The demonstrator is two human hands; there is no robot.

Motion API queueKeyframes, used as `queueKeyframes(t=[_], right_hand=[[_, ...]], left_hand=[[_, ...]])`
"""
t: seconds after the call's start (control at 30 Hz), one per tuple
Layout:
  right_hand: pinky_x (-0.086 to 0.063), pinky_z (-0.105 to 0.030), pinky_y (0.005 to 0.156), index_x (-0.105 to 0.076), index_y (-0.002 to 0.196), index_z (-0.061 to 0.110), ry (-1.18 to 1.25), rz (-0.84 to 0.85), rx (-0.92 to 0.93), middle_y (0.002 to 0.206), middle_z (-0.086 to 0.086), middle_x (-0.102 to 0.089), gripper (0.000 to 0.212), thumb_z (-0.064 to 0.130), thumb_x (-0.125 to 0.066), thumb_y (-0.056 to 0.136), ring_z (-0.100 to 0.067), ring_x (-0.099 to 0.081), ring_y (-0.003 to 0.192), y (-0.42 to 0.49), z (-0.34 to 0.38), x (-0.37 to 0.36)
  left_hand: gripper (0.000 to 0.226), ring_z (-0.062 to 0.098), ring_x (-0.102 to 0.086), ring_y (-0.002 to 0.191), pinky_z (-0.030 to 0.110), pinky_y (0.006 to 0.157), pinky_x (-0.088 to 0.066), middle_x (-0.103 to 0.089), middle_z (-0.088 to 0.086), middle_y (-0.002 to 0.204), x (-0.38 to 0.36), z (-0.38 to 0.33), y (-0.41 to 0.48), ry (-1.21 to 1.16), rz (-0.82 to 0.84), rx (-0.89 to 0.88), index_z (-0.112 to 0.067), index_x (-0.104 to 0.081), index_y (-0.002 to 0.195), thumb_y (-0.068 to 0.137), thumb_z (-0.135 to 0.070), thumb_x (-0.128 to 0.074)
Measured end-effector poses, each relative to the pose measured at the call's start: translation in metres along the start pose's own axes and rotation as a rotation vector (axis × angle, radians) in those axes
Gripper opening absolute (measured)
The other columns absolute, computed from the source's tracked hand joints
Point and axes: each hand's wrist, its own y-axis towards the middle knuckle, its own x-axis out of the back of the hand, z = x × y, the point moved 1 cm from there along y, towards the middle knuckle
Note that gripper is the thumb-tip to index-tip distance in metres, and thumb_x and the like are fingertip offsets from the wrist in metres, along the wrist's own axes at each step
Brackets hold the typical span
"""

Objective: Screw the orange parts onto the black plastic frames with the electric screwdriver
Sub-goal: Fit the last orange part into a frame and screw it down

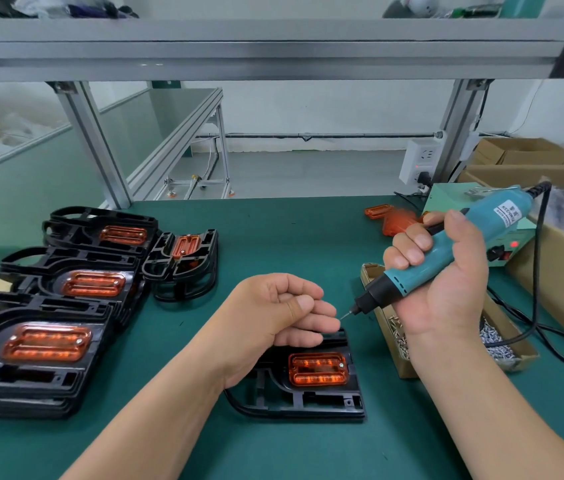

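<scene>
At 6 o'clock the frame (311,400) lies flat, orange part (318,369) seated for screwing. My left hand (280,315) hovers over it, fingers curled — holding a screw or not, I cannot tell. My right hand (446,282) grips the screwdriver (453,244), bit aimed toward the left. Box (396,362) at 3, stacks (24,375) at 9 — table (291,237) open toward 12.

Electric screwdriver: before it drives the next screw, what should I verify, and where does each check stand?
1. The right hand grips the electric screwdriver: ok.
2. The orange part sits in the near black frame: ok.
3. Screw on the bit tip: cannot tell, too small.
4. Bit aimed at a screw hole: not ok, it points toward the left hand.
5. The screw box is stocked beside the frame: ok.
</scene>
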Motion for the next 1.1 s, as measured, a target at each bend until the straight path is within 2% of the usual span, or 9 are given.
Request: queueKeyframes(t=[0.07,0.13,0.2,0.27,0.33,0.43,0.5,0.57,1.1], right_hand=[[-0.041,-0.023,0.055,-0.059,0.087,0.017,0.014,0.003,0.006,0.071,0.005,-0.044,0.020,0.028,-0.053,0.103,-0.009,-0.040,0.057,0.000,0.001,-0.001],[-0.042,-0.023,0.055,-0.058,0.088,0.017,0.037,0.004,0.003,0.070,0.005,-0.044,0.020,0.030,-0.054,0.102,-0.008,-0.040,0.057,0.000,0.002,-0.001],[-0.042,-0.022,0.055,-0.058,0.089,0.017,0.055,0.001,0.005,0.071,0.005,-0.045,0.022,0.033,-0.054,0.104,-0.008,-0.041,0.057,0.000,0.003,-0.001],[-0.042,-0.022,0.056,-0.058,0.090,0.018,0.067,-0.006,0.007,0.071,0.005,-0.046,0.026,0.037,-0.053,0.106,-0.008,-0.042,0.058,0.000,0.003,-0.002],[-0.043,-0.022,0.058,-0.058,0.090,0.018,0.069,-0.014,0.011,0.073,0.005,-0.046,0.029,0.041,-0.054,0.107,-0.008,-0.043,0.059,-0.001,0.003,-0.004],[-0.044,-0.023,0.060,-0.059,0.092,0.018,0.064,-0.020,0.020,0.074,0.005,-0.046,0.030,0.044,-0.055,0.108,-0.009,-0.043,0.061,-0.001,0.003,-0.007],[-0.045,-0.023,0.060,-0.059,0.093,0.018,0.067,-0.020,0.023,0.075,0.004,-0.046,0.030,0.044,-0.055,0.108,-0.009,-0.043,0.061,-0.002,0.003,-0.008],[-0.045,-0.024,0.061,-0.059,0.093,0.018,0.069,-0.019,0.024,0.075,0.004,-0.046,0.030,0.044,-0.055,0.108,-0.009,-0.044,0.062,-0.003,0.003,-0.010],[-0.045,-0.024,0.062,-0.059,0.092,0.019,0.041,-0.022,0.019,0.076,0.004,-0.045,0.029,0.042,-0.055,0.108,-0.009,-0.043,0.062,-0.006,0.000,-0.012]], left_hand=[[0.013,0.029,-0.079,0.094,0.024,0.061,-0.060,-0.080,0.016,0.101,-0.002,0.000,-0.001,0.055,0.001,0.002,-0.001,-0.065,0.112,0.106,-0.011,-0.060],[0.017,0.026,-0.079,0.081,0.023,0.052,-0.056,-0.079,0.015,0.093,-0.003,0.000,-0.001,0.104,-0.020,-0.003,-0.002,-0.066,0.103,0.105,-0.019,-0.063],[0.020,0.019,-0.071,0.063,0.022,0.046,-0.049,-0.077,0.011,0.084,-0.002,0.002,-0.001,0.159,-0.049,-0.038,-0.009,-0.068,0.092,0.104,-0.024,-0.066],[0.021,0.013,-0.060,0.055,0.021,0.044,-0.043,-0.072,0.006,0.076,-0.001,0.003,0.000,0.220,-0.072,-0.065,-0.018,-0.072,0.082,0.101,-0.026,-0.069],[0.018,0.012,-0.059,0.058,0.021,0.048,-0.046,-0.071,0.004,0.077,-0.002,0.004,0.000,0.186,-0.056,-0.047,-0.017,-0.075,0.082,0.099,-0.022,-0.072],[0.007,0.020,-0.074,0.077,0.026,0.062,-0.061,-0.077,0.013,0.092,-0.003,0.004,-0.001,-0.004,0.004,0.018,-0.004,-0.076,0.099,0.098,-0.009,-0.071],[0.012,0.027,-0.078,0.090,0.030,0.071,-0.064,-0.078,0.019,0.102,-0.003,0.005,-0.002,-0.065,0.022,0.047,0.000,-0.073,0.108,0.098,-0.002,-0.069],[0.014,0.030,-0.078,0.095,0.031,0.073,-0.065,-0.078,0.020,0.104,-0.004,0.005,-0.002,-0.073,0.035,0.060,0.002,-0.070,0.112,0.099,-0.001,-0.067],[0.013,0.029,-0.079,0.095,0.030,0.074,-0.066,-0.078,0.021,0.105,-0.009,0.004,-0.004,-0.072,0.057,0.078,-0.001,-0.067,0.112,0.099,-0.001,-0.067]])
